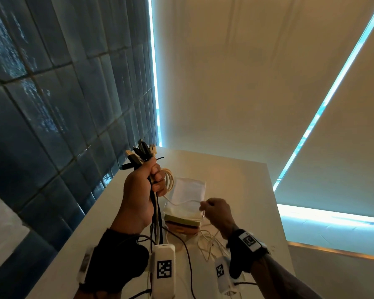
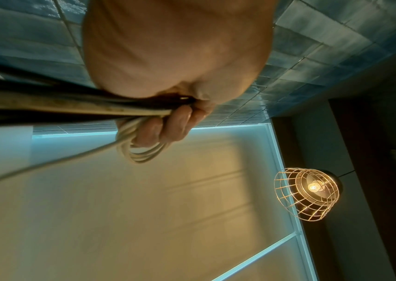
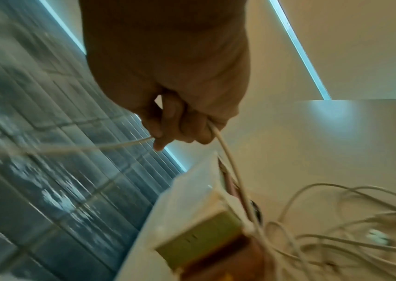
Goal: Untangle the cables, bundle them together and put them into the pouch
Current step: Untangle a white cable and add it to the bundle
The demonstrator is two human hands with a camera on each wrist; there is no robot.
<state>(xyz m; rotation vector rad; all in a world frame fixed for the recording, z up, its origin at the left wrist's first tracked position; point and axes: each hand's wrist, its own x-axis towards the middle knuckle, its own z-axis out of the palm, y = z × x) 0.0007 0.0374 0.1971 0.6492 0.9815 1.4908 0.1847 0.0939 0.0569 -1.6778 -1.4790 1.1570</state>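
Blue-tiled wall behind white counter (image 1: 235, 175); left hand (image 1: 138, 190) clenched limp, light cable bundle (image 1: 156, 212) below plugs, right hand (image 1: 218, 212) pinched thin white cable (image 1: 181, 203) mid-run, best grasped near ends

The wall tiles (image 1: 52, 108) are glazed ceramic, dark blue-grey and glossy, streaked with reflections. The tabletop (image 1: 235, 180) is smooth, matt and off-white. The pouch (image 1: 189, 190) looks like soft white cloth. The white cable (image 3: 228, 152) has smooth plastic sheathing; some black cables (image 1: 156, 212) look braided. The lamp cage (image 2: 305, 194) is thin metal wire.
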